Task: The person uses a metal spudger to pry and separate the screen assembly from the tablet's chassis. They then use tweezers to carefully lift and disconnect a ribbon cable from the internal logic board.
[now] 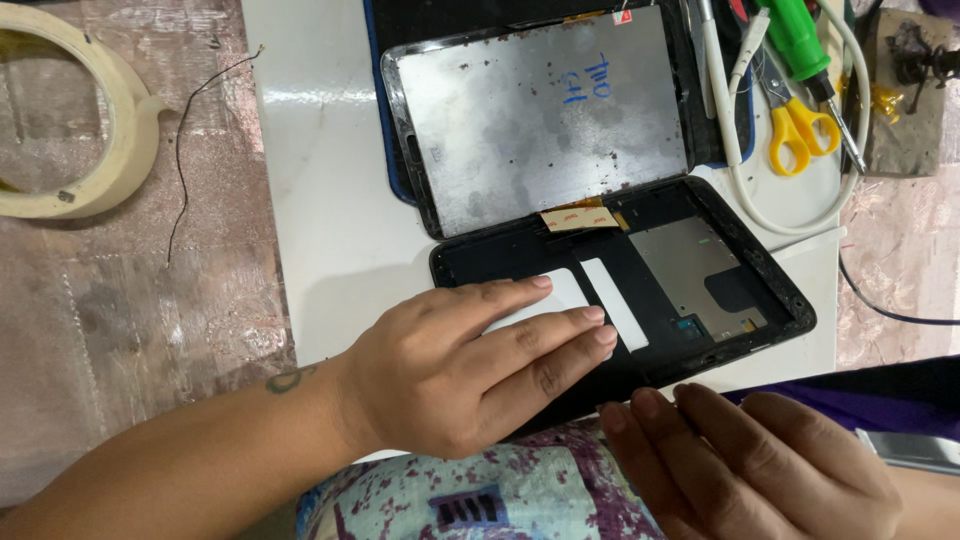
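The person is leaning over an opened tablet on a white work surface (320, 200). The black rear shell (640, 290) is lying at centre, its long axis running from about 10 o'clock to 4 o'clock, and the detached screen panel (545, 120) is resting face down at 12 o'clock from it, with only an orange ribbon cable (578, 217) joining the two across the gap. The left hand (470, 375) is coming in from 8 o'clock and pressing flat on the near-left end of the shell, fingers together and extended, the fingertips (598, 325) lying on a white rectangular pad (560, 295) inside the shell; nothing is pinched. The right hand (745, 470) is hovering at 5 o'clock of the shell, just off its near edge, fingers straight and side by side, holding nothing; whether it is brushing the edge cannot be told. The left hand is thus the nearer one, already on the shell, with the shell's open interior extending from its fingertips toward 2 o'clock, where a grey metal shield plate (690, 260) is sitting. Well apart at 1 o'clock, yellow-handled scissors (800, 130), a green-handled screwdriver (795, 40) and a looped white cable (740, 160) are lying by the screen panel. A roll of cream tape (120, 130) is sitting at 10 o'clock on the worn pinkish tabletop (130, 300). Patterned fabric (480, 490) is showing at 6 o'clock, below the hands.
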